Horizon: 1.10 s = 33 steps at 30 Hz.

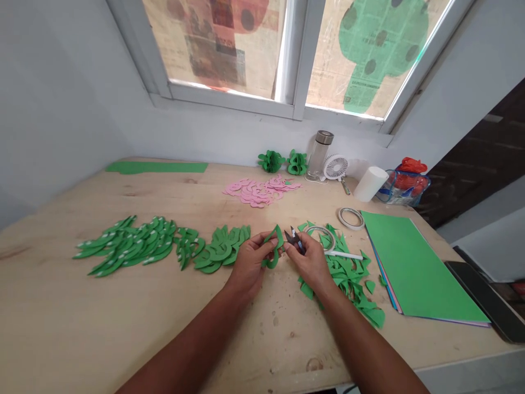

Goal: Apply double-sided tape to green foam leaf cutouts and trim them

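Legible text: none. Small print appears on the left window covering (262, 63), upper centre-left of the frame, and on the right window covering (324, 71), upper right; characters are too small and faint to read.

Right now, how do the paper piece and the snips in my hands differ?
The paper piece is green, while the snips look dark. The paper piece is thin and curved; the snips have pointed blades, spread apart. Your left hand holds the paper piece, your right hand the snips. Both are hand-held.

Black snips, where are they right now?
In the head view, the black snips are in the right hand near centre, just right of the green paper piece.
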Each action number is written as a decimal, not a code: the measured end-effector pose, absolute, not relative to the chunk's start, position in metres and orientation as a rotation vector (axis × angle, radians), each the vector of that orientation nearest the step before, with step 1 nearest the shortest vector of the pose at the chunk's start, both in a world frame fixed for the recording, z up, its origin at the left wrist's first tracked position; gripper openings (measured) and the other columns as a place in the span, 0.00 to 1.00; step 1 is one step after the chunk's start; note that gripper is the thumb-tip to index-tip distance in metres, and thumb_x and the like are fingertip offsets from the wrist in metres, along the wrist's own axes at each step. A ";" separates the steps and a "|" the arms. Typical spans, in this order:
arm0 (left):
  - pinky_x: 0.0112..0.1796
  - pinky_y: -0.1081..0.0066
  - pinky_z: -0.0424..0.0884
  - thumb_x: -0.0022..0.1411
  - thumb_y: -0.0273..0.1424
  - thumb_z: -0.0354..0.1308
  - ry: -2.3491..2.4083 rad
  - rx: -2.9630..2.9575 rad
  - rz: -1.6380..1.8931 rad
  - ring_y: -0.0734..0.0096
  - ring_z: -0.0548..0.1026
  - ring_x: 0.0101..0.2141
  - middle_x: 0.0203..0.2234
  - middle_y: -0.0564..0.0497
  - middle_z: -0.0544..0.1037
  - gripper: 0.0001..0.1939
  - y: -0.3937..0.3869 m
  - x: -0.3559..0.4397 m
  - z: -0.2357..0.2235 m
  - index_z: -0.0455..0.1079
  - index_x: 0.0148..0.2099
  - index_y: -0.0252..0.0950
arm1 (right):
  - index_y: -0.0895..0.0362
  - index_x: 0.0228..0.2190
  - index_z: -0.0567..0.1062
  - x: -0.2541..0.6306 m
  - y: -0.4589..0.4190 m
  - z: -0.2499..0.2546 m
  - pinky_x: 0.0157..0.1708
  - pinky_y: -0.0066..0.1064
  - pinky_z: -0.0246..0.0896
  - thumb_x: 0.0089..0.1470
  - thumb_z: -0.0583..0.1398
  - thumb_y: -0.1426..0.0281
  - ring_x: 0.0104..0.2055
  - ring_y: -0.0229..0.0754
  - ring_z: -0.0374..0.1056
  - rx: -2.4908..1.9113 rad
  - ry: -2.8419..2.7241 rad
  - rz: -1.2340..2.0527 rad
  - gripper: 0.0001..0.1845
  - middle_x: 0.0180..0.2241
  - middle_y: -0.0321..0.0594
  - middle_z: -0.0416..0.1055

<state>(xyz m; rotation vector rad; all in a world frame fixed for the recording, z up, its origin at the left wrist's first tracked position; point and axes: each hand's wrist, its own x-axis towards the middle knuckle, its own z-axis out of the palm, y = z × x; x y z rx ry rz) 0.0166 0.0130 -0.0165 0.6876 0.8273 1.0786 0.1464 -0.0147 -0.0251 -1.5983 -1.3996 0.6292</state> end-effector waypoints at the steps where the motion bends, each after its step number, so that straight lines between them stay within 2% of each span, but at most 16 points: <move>1: 0.22 0.77 0.60 0.39 0.28 0.66 0.822 0.691 1.079 0.78 0.68 0.20 0.19 0.54 0.72 0.12 0.013 0.017 -0.017 0.74 0.31 0.32 | 0.58 0.23 0.69 0.147 -0.015 -0.025 0.21 0.24 0.47 0.45 0.58 0.63 0.21 0.33 0.52 -1.602 -1.399 0.617 0.11 0.18 0.29 0.57; 6: 0.23 0.77 0.61 0.40 0.28 0.66 0.810 0.719 1.077 0.78 0.68 0.21 0.19 0.54 0.72 0.12 0.013 0.016 -0.017 0.73 0.31 0.32 | 0.57 0.22 0.66 0.147 -0.014 -0.025 0.20 0.24 0.45 0.45 0.58 0.63 0.20 0.33 0.52 -1.593 -1.411 0.580 0.11 0.17 0.29 0.56; 11: 0.22 0.78 0.60 0.44 0.28 0.64 0.822 0.785 1.144 0.79 0.67 0.20 0.18 0.56 0.69 0.13 0.013 0.017 -0.016 0.71 0.35 0.32 | 0.57 0.22 0.65 0.145 -0.016 -0.026 0.19 0.24 0.45 0.46 0.58 0.63 0.19 0.32 0.52 -1.599 -1.411 0.610 0.11 0.17 0.28 0.56; 15: 0.23 0.78 0.62 0.48 0.28 0.62 0.847 0.921 1.320 0.80 0.68 0.19 0.21 0.59 0.70 0.20 0.010 0.016 -0.012 0.64 0.45 0.38 | 0.57 0.23 0.65 0.143 -0.018 -0.025 0.20 0.23 0.45 0.46 0.59 0.63 0.20 0.33 0.53 -1.606 -1.425 0.600 0.11 0.17 0.29 0.56; 19: 0.23 0.76 0.64 0.51 0.29 0.60 0.827 1.029 1.340 0.78 0.69 0.18 0.21 0.60 0.69 0.20 0.005 0.015 -0.010 0.60 0.46 0.40 | 0.57 0.24 0.67 0.142 -0.019 -0.023 0.20 0.24 0.46 0.46 0.58 0.64 0.20 0.33 0.54 -1.614 -1.438 0.583 0.09 0.17 0.29 0.57; 25: 0.19 0.78 0.60 0.52 0.30 0.59 0.842 1.111 1.194 0.78 0.67 0.18 0.18 0.58 0.68 0.13 0.003 0.018 -0.010 0.65 0.41 0.35 | 0.57 0.25 0.68 0.141 -0.019 -0.023 0.20 0.23 0.46 0.47 0.58 0.64 0.19 0.33 0.54 -1.630 -1.466 0.581 0.08 0.17 0.29 0.58; 30: 0.20 0.76 0.60 0.50 0.32 0.60 0.850 1.083 1.131 0.78 0.66 0.17 0.18 0.57 0.69 0.15 0.006 0.018 -0.013 0.68 0.42 0.33 | 0.57 0.27 0.70 0.141 -0.020 -0.023 0.21 0.23 0.47 0.47 0.58 0.65 0.20 0.33 0.55 -1.622 -1.479 0.560 0.07 0.18 0.30 0.61; 33: 0.18 0.77 0.58 0.48 0.32 0.61 0.854 1.041 1.090 0.79 0.65 0.16 0.17 0.56 0.70 0.14 0.008 0.017 -0.014 0.70 0.39 0.32 | 0.57 0.29 0.71 0.141 -0.022 -0.021 0.22 0.23 0.48 0.48 0.58 0.66 0.21 0.33 0.56 -1.604 -1.517 0.521 0.07 0.20 0.31 0.63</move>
